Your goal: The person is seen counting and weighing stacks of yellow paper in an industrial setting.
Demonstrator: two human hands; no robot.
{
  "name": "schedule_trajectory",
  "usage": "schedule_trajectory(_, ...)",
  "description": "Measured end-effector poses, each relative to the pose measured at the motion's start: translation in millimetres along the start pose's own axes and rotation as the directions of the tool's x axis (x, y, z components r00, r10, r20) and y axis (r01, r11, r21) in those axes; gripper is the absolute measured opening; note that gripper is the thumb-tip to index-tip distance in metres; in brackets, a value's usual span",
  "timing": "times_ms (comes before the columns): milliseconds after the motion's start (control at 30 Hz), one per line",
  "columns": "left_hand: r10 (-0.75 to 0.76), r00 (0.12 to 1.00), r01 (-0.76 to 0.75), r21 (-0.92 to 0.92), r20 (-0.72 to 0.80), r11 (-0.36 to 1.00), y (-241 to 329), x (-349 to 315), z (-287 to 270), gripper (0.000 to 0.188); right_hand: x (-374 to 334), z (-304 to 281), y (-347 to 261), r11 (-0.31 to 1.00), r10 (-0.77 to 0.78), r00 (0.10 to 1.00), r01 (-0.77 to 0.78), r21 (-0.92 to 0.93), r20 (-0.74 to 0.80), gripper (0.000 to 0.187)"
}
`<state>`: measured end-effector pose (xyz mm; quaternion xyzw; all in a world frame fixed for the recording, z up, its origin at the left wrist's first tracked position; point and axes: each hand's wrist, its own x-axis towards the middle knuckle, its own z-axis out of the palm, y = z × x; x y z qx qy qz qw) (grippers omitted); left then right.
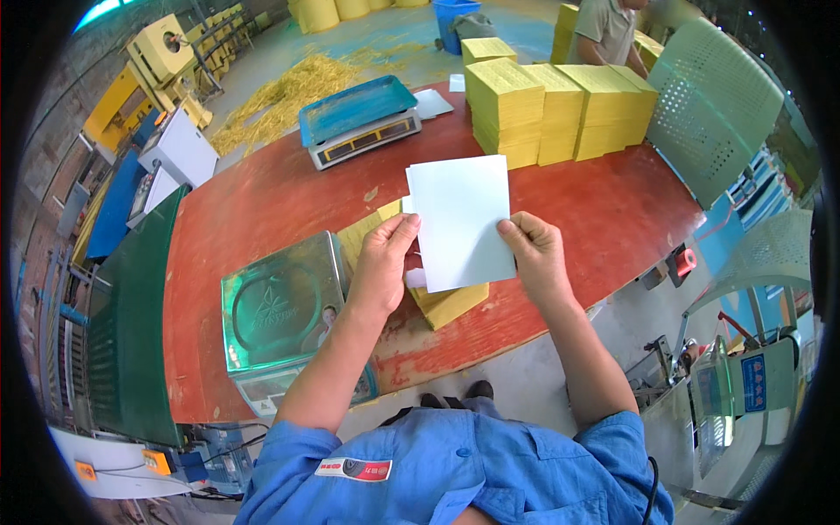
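A small white sheet of paper (464,223) is held up over the table, with the edge of another sheet showing behind it at the upper left. My left hand (385,262) pinches its left edge between thumb and fingers. On the opposite edge, my right hand (536,255) grips it the same way. Beneath the paper lie yellow paper stacks (451,306), partly covered by the sheet and my left hand. Close by my left forearm stands a weighing scale with a shiny metal pan (271,306).
The red table (236,210) carries a scale with a blue tray (359,109) and tall yellow paper stacks (507,105) at the back. A perforated green chair back (713,109) rises at the right. Another person (604,35) stands beyond the stacks. Yellow shreds (302,92) cover the far floor.
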<state>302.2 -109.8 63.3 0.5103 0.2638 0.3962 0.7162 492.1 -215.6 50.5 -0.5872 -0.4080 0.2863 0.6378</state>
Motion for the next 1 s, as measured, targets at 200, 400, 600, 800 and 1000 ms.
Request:
schedule_trajectory(200,-0.141,0.984,0.169,-0.325,0.108,0.931,1.2,-7.5,-6.7,0.022,-2.5,11.2,-6.2,0.999,-0.029,0.999,0.029,0.018,-0.03,0.02)
schedule_trajectory(400,-0.131,0.987,0.158,-0.405,0.094,0.901,1.6,-14.4,0.8,0.023,-8.7,16.6,-7.8,0.987,0.034,0.999,-0.029,0.157,-0.031,0.028)
schedule_trajectory(600,-0.14,0.985,0.17,-0.46,0.1,0.871,-1.3,-18.0,4.7,0.021,-12.0,20.8,-3.4,0.972,0.078,0.992,-0.054,0.229,-0.096,0.023)
schedule_trajectory(800,0.524,0.838,-0.408,0.462,-0.153,0.788,0.8,-24.7,2.1,0.02,-15.0,13.4,12.1,0.994,-0.047,0.982,0.063,0.084,-0.184,0.014)
schedule_trajectory(1000,0.538,0.834,-0.421,0.485,-0.126,0.766,4.3,-24.4,-6.6,0.015,-20.3,12.6,17.0,0.987,-0.058,0.951,0.1,0.125,-0.303,0.015)
